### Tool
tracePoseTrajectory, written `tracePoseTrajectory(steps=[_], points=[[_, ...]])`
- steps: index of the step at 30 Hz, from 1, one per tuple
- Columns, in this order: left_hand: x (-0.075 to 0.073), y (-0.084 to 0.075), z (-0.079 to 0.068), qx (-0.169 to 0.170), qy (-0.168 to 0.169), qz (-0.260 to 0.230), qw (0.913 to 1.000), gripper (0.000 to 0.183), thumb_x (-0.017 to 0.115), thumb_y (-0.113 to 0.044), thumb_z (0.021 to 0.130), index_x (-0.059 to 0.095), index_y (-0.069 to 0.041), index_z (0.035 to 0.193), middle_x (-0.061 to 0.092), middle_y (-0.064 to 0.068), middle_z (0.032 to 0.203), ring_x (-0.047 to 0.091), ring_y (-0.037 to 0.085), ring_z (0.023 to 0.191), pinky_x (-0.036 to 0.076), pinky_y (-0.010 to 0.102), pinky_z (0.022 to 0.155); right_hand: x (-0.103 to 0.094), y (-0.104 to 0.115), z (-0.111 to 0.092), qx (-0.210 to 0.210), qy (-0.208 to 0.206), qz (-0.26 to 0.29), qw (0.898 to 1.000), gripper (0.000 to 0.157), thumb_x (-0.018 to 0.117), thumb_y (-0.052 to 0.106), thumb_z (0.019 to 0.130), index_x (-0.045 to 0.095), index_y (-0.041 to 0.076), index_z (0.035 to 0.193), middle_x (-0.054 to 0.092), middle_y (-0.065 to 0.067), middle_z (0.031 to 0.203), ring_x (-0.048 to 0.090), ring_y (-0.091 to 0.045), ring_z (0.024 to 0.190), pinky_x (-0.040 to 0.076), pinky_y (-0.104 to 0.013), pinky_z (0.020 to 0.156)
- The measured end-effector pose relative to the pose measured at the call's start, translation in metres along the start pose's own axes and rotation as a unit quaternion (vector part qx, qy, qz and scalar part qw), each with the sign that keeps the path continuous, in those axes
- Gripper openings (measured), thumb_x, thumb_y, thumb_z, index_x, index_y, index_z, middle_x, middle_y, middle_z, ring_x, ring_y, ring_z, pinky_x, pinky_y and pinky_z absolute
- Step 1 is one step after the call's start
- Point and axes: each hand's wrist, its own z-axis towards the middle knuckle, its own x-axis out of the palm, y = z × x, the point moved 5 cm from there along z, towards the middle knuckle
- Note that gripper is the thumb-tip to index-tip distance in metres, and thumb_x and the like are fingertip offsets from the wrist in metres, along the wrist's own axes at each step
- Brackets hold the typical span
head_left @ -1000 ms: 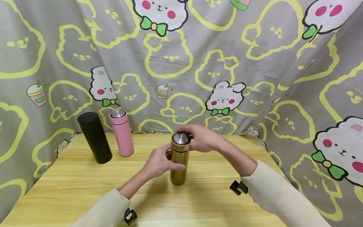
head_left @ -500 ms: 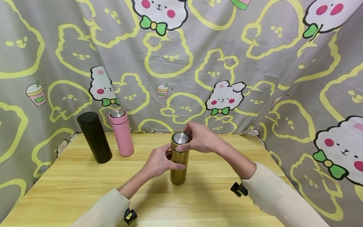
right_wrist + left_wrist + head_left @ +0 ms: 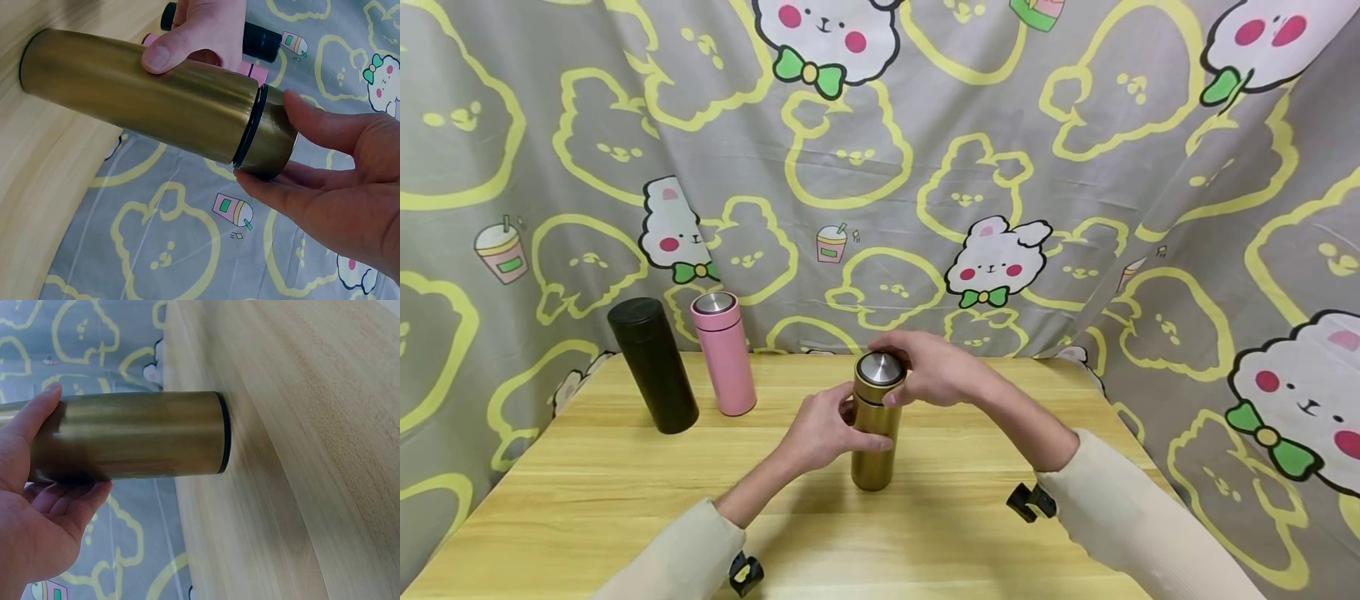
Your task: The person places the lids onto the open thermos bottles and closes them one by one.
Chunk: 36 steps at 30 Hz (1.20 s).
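A gold vacuum flask (image 3: 872,471) stands upright on the wooden table, in the middle of the head view. My left hand (image 3: 820,429) grips its body, thumb across the front and fingers behind. Around the gold lid (image 3: 881,372) with its silver top, my right hand (image 3: 936,369) curls its thumb and fingers. In the right wrist view a dark ring shows between the lid (image 3: 275,134) and the body (image 3: 137,94), and the thumb and fingertips pinch the lid from opposite sides. The left wrist view shows the flask's dark-rimmed base (image 3: 225,432) against the table.
A black flask (image 3: 655,367) and a pink flask (image 3: 725,358) with a silver top stand upright at the back left of the table (image 3: 625,517). Behind the table hangs a grey curtain (image 3: 865,217) with yellow cartoon outlines. Black mounts sit at both wrists.
My right thumb swung left across the front of the lid and then back to the right, the fingers shifting around the rim. The left hand and the flask stayed in place.
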Motion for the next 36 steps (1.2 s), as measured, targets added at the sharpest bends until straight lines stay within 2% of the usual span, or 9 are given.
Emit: tracePoseTrajectory(steps=[4,9,15,19,23,26,29,32,36], points=[[0.0000,-0.0003,0.0000,0.002,-0.003,-0.001,1.0000,0.072,0.094,-0.051,0.064,0.063,-0.025,0.124,0.076,-0.001,0.114,0.072,0.015,0.105,0.058,0.040,0.088,-0.0007,0.0006,-0.0006,-0.004,-0.008,0.000,1.000,0.064,0.083,0.007,0.082,0.056,0.005,0.140,0.067,-0.009,0.130,0.065,-0.022,0.115,0.051,-0.040,0.102],[-0.0004,-0.0013,-0.0008,0.001,-0.004,0.000,1.0000,0.071,0.094,-0.051,0.063,0.064,-0.026,0.123,0.076,-0.002,0.113,0.072,0.014,0.103,0.058,0.039,0.087,-0.0013,0.0000,-0.0008,-0.002,-0.032,0.000,0.999,0.060,0.088,0.017,0.079,0.061,0.004,0.131,0.070,-0.006,0.118,0.066,-0.019,0.104,0.054,-0.036,0.094],[-0.0005,-0.0016,-0.0016,0.001,-0.003,0.002,1.0000,0.071,0.094,-0.051,0.064,0.064,-0.027,0.124,0.076,-0.004,0.109,0.071,0.012,0.100,0.058,0.038,0.085,0.0014,-0.0038,0.0006,0.023,-0.060,-0.015,0.998,0.049,0.092,0.030,0.075,0.063,0.010,0.110,0.069,0.000,0.098,0.064,-0.015,0.086,0.053,-0.031,0.078],[0.0000,-0.0019,-0.0021,0.001,-0.003,0.003,1.0000,0.070,0.094,-0.051,0.063,0.064,-0.028,0.122,0.076,-0.006,0.107,0.071,0.010,0.098,0.058,0.037,0.084,0.0014,-0.0051,0.0007,0.037,-0.070,-0.020,0.997,0.050,0.093,0.032,0.073,0.062,0.011,0.106,0.067,0.001,0.093,0.062,-0.015,0.083,0.051,-0.029,0.075],[0.0005,-0.0016,-0.0015,0.000,-0.003,0.004,1.0000,0.070,0.094,-0.051,0.063,0.065,-0.028,0.122,0.076,-0.006,0.105,0.071,0.010,0.096,0.058,0.036,0.082,0.0012,-0.0052,-0.0005,0.043,-0.066,-0.019,0.997,0.058,0.093,0.033,0.073,0.060,0.008,0.114,0.068,-0.002,0.100,0.063,-0.017,0.089,0.053,-0.032,0.078],[0.0005,-0.0018,-0.0012,0.000,-0.003,0.005,1.0000,0.069,0.094,-0.051,0.063,0.065,-0.027,0.121,0.076,-0.006,0.105,0.070,0.010,0.095,0.058,0.036,0.082,0.0010,-0.0050,-0.0011,0.044,-0.049,-0.012,0.998,0.074,0.092,0.033,0.074,0.055,0.005,0.132,0.067,-0.010,0.118,0.065,-0.022,0.103,0.054,-0.037,0.089],[0.0004,-0.0023,-0.0012,0.001,-0.002,0.002,1.0000,0.068,0.094,-0.050,0.064,0.065,-0.027,0.121,0.076,-0.005,0.108,0.071,0.011,0.099,0.058,0.038,0.085,0.0006,-0.0030,-0.0020,0.038,-0.024,-0.002,0.999,0.085,0.089,0.026,0.078,0.045,0.005,0.148,0.060,-0.015,0.138,0.061,-0.029,0.122,0.051,-0.043,0.102],[0.0001,-0.0028,-0.0016,0.001,-0.002,-0.003,1.0000,0.069,0.094,-0.049,0.064,0.064,-0.027,0.122,0.076,-0.003,0.112,0.072,0.013,0.103,0.058,0.039,0.088,0.0003,-0.0003,-0.0025,0.021,-0.002,0.000,1.000,0.082,0.083,0.013,0.082,0.042,0.006,0.152,0.055,-0.014,0.146,0.057,-0.030,0.129,0.048,-0.045,0.107],[-0.0003,-0.0030,-0.0014,0.000,-0.002,-0.004,1.0000,0.070,0.094,-0.049,0.064,0.064,-0.026,0.123,0.076,-0.002,0.113,0.072,0.014,0.104,0.058,0.040,0.088,0.0005,0.0022,-0.0025,-0.002,0.011,-0.008,1.000,0.073,0.077,0.002,0.084,0.046,0.007,0.150,0.059,-0.013,0.143,0.060,-0.027,0.125,0.048,-0.045,0.107]])
